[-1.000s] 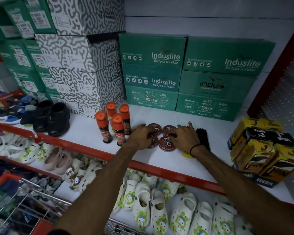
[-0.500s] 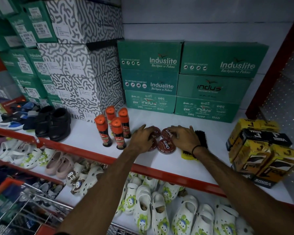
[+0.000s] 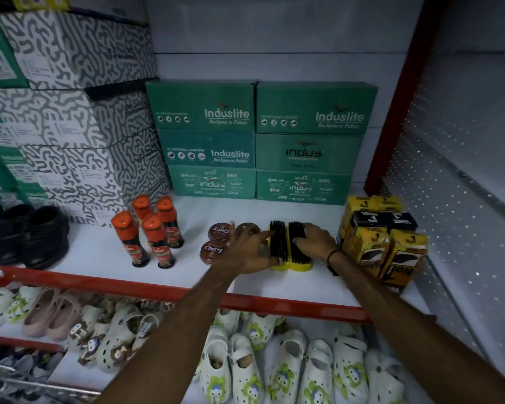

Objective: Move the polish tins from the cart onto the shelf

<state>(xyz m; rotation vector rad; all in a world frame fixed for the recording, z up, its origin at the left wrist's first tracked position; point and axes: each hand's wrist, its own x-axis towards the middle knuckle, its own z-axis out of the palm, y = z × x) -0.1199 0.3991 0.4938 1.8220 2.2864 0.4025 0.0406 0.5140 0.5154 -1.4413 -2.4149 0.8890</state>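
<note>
Polish tins grouped flat on the shelf, beside orange-capped bottles. Left hand spread open, gripping nothing, fingertips on yellow-backed brushes; right hand loosely curled over them (probably squaring the row for tidy display).

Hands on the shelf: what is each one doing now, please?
Left hand: open, fingers spread against the brushes, holding nothing.
Right hand: open, resting flat on the brushes.
</note>
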